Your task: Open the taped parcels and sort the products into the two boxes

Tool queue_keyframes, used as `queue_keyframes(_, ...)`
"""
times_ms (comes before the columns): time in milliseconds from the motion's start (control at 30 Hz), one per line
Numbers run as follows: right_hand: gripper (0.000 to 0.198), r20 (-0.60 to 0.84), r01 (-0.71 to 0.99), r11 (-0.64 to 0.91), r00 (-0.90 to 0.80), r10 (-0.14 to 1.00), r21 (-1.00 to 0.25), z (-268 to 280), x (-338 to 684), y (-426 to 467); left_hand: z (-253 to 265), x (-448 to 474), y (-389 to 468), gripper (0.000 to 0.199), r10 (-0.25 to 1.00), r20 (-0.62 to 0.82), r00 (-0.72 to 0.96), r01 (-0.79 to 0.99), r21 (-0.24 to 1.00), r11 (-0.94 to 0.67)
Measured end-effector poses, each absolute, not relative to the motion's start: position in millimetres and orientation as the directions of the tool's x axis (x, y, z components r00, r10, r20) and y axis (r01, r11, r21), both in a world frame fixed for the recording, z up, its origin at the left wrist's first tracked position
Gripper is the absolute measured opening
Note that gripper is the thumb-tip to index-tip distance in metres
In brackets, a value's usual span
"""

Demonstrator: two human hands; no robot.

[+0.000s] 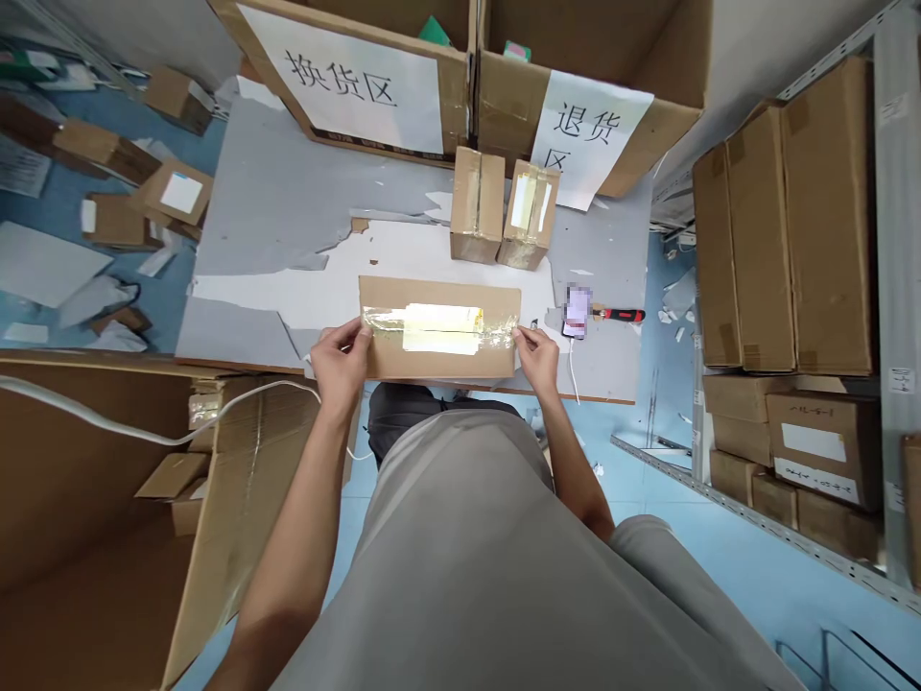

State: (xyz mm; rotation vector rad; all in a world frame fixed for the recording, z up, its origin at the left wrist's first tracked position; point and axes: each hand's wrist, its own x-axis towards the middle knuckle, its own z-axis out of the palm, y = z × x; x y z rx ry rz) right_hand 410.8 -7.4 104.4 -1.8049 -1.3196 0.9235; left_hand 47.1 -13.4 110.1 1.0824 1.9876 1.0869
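A long, flat cardboard box (438,363) lies at the near edge of the table, with a white label and shiny clear tape (500,331) along its middle. My left hand (338,367) grips its left end, thumb and fingers closed at the taped edge. At the right end, my right hand (539,360) pinches the corner by the tape; whether tape is between the fingertips is too small to tell. Two small taped cartons, a left one (478,202) and a right one (531,213), stand behind the box.
Two large labelled bins, left (450,106) and right (504,101), stand at the back of the table (251,206). A phone (577,312) with a cable and a red-black handled tool (623,315) lie right. Shelved cartons (827,230) are on the right, a big open box (208,576) lower left.
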Motion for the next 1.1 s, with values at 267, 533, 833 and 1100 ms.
queue_keyframes(267, 0.057, -0.149, 0.539, -0.268, 0.254, 0.956, -0.799, 84.5, 396.3, 22.2, 81.1, 48.2, 17.2, 0.042, 0.851, -0.191, -0.489, 0.298, 0.880, 0.369)
queue_keyframes(533, 0.056, -0.157, 0.488, -0.287, 0.290, 0.944, -0.824, 76.9, 401.3, 20.4, 104.0, 58.7, 8.5, 0.046, 0.862, -0.204, -0.464, 0.240, 0.908, 0.344)
queue_keyframes(833, 0.056, -0.128, 0.537, -0.429, 0.508, 0.852, -0.726, 72.5, 462.2, 17.9, 190.3, 132.3, -16.1, 0.053, 0.999, 0.048, 0.017, 0.342, 0.938, -0.050)
queue_keyframes(1100, 0.047, -0.149, 0.600, -0.504, 0.541, 0.828, -0.621, 66.6, 480.3, 24.2, 201.5, 165.2, -5.5, 0.048, 0.970, 0.139, 0.198, 0.393, 0.896, -0.208)
